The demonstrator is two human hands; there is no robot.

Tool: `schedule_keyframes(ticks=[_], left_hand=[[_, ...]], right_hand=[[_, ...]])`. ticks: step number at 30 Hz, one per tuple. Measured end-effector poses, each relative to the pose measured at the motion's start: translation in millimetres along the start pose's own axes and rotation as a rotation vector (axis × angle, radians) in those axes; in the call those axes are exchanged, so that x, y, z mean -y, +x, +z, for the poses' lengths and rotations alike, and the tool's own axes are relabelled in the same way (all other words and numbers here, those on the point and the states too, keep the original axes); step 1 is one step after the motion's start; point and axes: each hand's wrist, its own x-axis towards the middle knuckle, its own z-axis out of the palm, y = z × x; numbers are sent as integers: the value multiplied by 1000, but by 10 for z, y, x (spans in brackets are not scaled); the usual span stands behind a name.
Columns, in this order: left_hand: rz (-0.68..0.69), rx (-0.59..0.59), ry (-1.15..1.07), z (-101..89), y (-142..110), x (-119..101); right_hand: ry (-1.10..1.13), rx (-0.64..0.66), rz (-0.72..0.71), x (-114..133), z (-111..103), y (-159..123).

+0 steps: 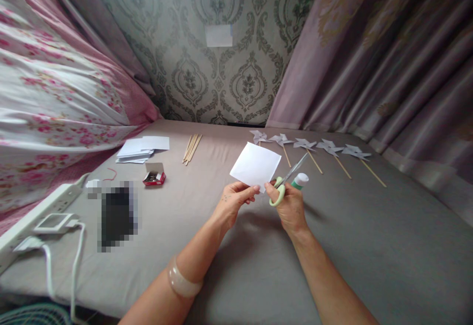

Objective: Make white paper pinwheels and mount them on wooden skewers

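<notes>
My left hand [234, 201] pinches the lower edge of a white paper square [255, 165] and holds it up above the grey table [236, 256]. My right hand [290, 205] grips scissors [286, 181] with pale green handles, its fingers through the loops. The blades point up and to the right, just beside the paper's right corner. A white glue bottle with a green band [300, 181] lies right behind my right hand.
Several paper pinwheels on sticks [325, 152] lie in a row at the back right. Loose wooden sticks [191, 148], a stack of white paper [142, 148] and a small red box of pins [154, 174] lie back left. A power strip [40, 211] with cables is at the left edge.
</notes>
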Motion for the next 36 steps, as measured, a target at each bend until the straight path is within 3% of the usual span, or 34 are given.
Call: schedule_keyframes(ticks=[8,17,22,36], left_hand=[[126,-118,104,-110,52,-74],[187,-200,25,-324,97,-215],[179,-184,-48,-330,108,-213],[143,-134,-134,-270,89,-207]], right_hand=[[-38,116,60,52,8,7],[-424,550,89,-15,-27,-63],[-526,701,73,-19,-23,-99],[-564,758,73,55,14,-149]])
